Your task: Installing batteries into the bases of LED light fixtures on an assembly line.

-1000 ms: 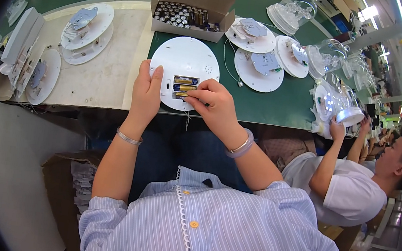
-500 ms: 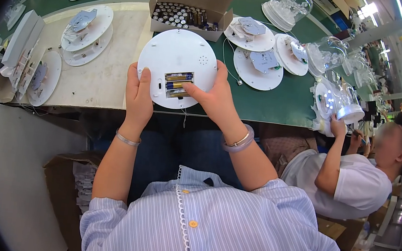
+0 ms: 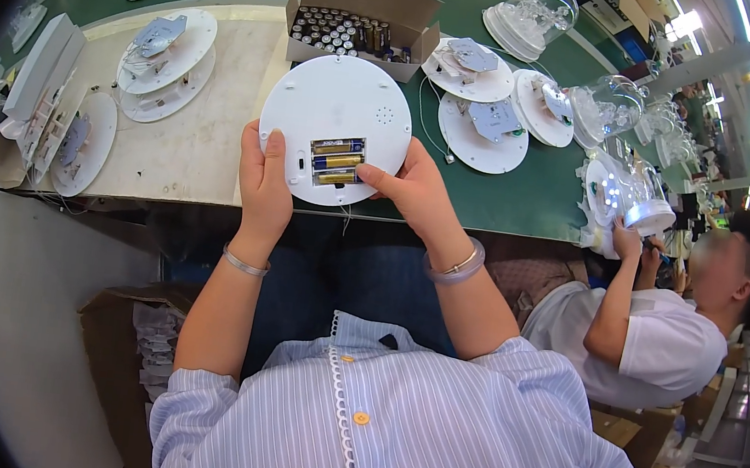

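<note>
A green workbench [image 3: 526, 210] curves across the top of the view, a pale mat [image 3: 192, 135] covering its left part. A brown cardboard carton [image 3: 115, 362] stands open on the floor at seven o'clock. At twelve o'clock an open cardboard box [image 3: 362, 20], flap raised, holds rows of upright batteries. Just below it, lifted off the bench, a round white base [image 3: 337, 123] faces up with three gold batteries [image 3: 337, 161] in its open compartment. The left hand [image 3: 265, 180] grips its rim at nine o'clock, fingers curled, thumb on top. The right hand [image 3: 412, 192] holds its five o'clock edge, thumb pressed beside the batteries. At three o'clock a seated co-worker handles a clear dome [image 3: 638, 195].
</note>
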`<state>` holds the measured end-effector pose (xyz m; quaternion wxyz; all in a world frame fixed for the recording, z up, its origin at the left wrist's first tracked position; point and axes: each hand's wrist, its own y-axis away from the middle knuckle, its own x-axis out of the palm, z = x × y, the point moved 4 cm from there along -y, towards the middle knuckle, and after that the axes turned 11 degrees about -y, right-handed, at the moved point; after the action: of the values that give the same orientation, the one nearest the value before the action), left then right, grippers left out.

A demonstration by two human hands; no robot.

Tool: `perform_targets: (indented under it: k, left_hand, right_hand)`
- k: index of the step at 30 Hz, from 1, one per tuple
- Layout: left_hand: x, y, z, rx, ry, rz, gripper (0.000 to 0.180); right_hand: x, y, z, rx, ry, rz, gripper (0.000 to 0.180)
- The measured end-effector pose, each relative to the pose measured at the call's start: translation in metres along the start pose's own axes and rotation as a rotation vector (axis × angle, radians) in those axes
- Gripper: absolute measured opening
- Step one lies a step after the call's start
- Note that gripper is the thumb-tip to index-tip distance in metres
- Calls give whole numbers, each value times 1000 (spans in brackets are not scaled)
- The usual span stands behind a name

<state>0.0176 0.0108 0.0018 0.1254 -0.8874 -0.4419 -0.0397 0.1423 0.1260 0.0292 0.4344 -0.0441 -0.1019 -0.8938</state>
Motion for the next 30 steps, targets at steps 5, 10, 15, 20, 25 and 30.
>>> perform_targets:
  k: [5, 10, 15, 20, 25, 30]
  left_hand:
    - [0, -1, -1, 35, -35, -42, 24]
    - [0, 1, -2, 50, -21, -77, 23]
    - [-2, 0, 2, 23, 0, -70, 23]
    - [-2, 0, 1, 23, -15, -80, 23]
    - [-1, 3, 0, 60, -33, -78, 24]
    - [-2, 7, -8, 122, -135, -122, 24]
  right_hand:
    - [3, 0, -1, -198, 51, -40, 44]
    - [6, 2, 5, -307, 146, -85, 44]
    - [6, 1, 7, -202, 42, -33, 43]
    - [4, 2, 7, -135, 30, 16, 43]
    - [0, -3, 1, -224, 201, -52, 45]
    - [3, 1, 11, -144, 271, -31, 46]
